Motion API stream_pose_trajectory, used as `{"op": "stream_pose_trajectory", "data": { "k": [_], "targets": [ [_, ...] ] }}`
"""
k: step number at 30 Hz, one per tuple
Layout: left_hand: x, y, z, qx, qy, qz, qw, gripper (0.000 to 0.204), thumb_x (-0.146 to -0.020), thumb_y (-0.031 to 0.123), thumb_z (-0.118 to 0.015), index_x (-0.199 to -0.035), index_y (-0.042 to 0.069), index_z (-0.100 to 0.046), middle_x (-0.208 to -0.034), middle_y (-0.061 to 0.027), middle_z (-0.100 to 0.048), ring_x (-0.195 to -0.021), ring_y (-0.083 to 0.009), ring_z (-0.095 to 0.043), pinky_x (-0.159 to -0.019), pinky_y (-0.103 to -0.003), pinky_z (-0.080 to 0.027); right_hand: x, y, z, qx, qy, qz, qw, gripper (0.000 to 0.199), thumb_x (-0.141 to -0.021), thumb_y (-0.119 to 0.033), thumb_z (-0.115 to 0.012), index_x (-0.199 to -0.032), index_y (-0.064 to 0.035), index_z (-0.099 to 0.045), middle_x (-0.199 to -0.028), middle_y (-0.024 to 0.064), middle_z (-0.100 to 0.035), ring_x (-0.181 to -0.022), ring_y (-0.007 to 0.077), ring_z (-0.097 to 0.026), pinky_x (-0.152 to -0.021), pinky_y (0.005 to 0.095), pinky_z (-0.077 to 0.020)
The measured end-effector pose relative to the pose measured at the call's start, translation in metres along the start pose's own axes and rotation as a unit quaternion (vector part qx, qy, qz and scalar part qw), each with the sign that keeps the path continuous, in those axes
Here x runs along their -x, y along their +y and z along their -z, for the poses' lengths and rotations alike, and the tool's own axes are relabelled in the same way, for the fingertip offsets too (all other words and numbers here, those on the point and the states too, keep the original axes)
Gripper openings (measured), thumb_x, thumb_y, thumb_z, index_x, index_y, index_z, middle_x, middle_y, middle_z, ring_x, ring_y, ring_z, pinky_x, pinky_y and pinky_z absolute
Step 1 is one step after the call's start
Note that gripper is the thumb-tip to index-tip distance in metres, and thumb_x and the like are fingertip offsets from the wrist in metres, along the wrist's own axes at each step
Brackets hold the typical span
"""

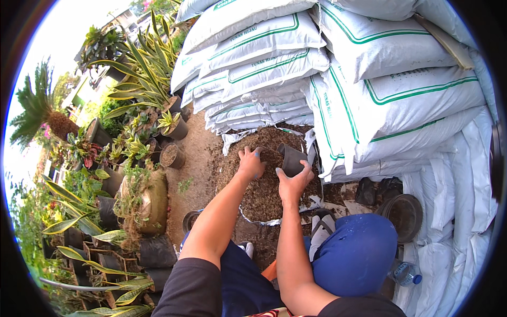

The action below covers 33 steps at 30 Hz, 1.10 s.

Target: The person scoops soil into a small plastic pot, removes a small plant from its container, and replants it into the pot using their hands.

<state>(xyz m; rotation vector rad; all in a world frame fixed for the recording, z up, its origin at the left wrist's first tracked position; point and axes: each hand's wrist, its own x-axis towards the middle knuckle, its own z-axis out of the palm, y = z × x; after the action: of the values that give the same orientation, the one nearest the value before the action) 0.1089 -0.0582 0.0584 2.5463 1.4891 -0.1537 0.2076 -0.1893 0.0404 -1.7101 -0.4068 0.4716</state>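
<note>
A small black plastic plant pot (292, 160) is tilted over a heap of dark potting soil (259, 187). My right hand (296, 185) grips the pot at its lower side, thumb and fingers on either side of it. To the left of the pot, my left hand (252, 164) hovers at the soil with curved fingers held apart. Its fingertips may be touching the soil, and I cannot make out anything held in it. The soil lies on an opened white sack (270, 222) whose torn edges show around the heap.
White sacks with green lines (269, 66) are stacked high ahead and at right. Potted plants (145, 95) line the left side. A black bucket (405, 216) and a plastic water bottle (405, 273) are near my right knee. An earth-filled pot (172, 156) stands left of the heap.
</note>
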Motion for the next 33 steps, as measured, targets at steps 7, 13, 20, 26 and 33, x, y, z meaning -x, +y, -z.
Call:
{"op": "stream_pose_trajectory", "data": {
  "k": [7,13,20,26,33],
  "targets": [
    [-0.012,0.004,-0.007,0.189,-0.066,-0.031,0.979,0.040,-0.099,0.024,-0.059,-0.135,0.009,-0.062,-0.136,-0.0226,-0.062,-0.126,-0.0405,-0.057,-0.107,-0.044,-0.045,-0.003,0.002,0.002,-0.034,-0.035,-0.026,0.998,0.079,-0.073,-0.012,-0.088,-0.136,-0.0065,-0.042,-0.135,0.0231,-0.039,-0.126,0.0413,-0.046,-0.105,0.0513,-0.0415],
    [-0.002,0.024,0.020,0.293,-0.114,-0.042,0.948,0.039,-0.102,0.014,-0.050,-0.139,0.008,-0.060,-0.130,-0.0199,-0.067,-0.119,-0.0312,-0.064,-0.101,-0.040,-0.049,-0.008,0.000,0.010,-0.070,-0.041,-0.067,0.994,0.078,-0.071,-0.012,-0.088,-0.135,-0.0049,-0.044,-0.135,0.0234,-0.044,-0.125,0.0383,-0.048,-0.105,0.0486,-0.0412],
    [0.020,0.011,0.081,0.256,-0.076,-0.048,0.963,0.037,-0.102,0.013,-0.050,-0.136,0.014,-0.064,-0.124,-0.0177,-0.070,-0.109,-0.0294,-0.066,-0.096,-0.040,-0.051,-0.020,-0.004,0.024,-0.323,-0.093,-0.239,0.911,0.074,-0.081,-0.014,-0.082,-0.138,-0.0089,-0.037,-0.133,0.0138,-0.049,-0.115,0.0261,-0.056,-0.090,0.0480,-0.0532],
    [0.056,-0.036,0.116,0.093,-0.061,-0.092,0.990,0.036,-0.098,0.015,-0.054,-0.133,0.012,-0.065,-0.126,-0.0233,-0.067,-0.119,-0.0390,-0.063,-0.102,-0.045,-0.050,-0.013,-0.016,0.020,-0.424,-0.159,-0.273,0.849,0.058,-0.085,-0.017,-0.079,-0.132,-0.0087,-0.045,-0.125,0.0130,-0.053,-0.114,0.0275,-0.056,-0.092,0.0476,-0.0580],
    [0.115,-0.089,0.125,0.081,-0.151,0.006,0.985,0.042,-0.098,0.020,-0.055,-0.139,0.015,-0.062,-0.129,-0.0186,-0.068,-0.122,-0.0345,-0.063,-0.103,-0.042,-0.050,-0.013,-0.009,0.024,-0.364,-0.192,-0.244,0.878,0.044,-0.087,-0.021,-0.080,-0.116,-0.0063,-0.050,-0.119,0.0081,-0.052,-0.106,0.0250,-0.059,-0.088,0.0432,-0.0624]
  ]
}}
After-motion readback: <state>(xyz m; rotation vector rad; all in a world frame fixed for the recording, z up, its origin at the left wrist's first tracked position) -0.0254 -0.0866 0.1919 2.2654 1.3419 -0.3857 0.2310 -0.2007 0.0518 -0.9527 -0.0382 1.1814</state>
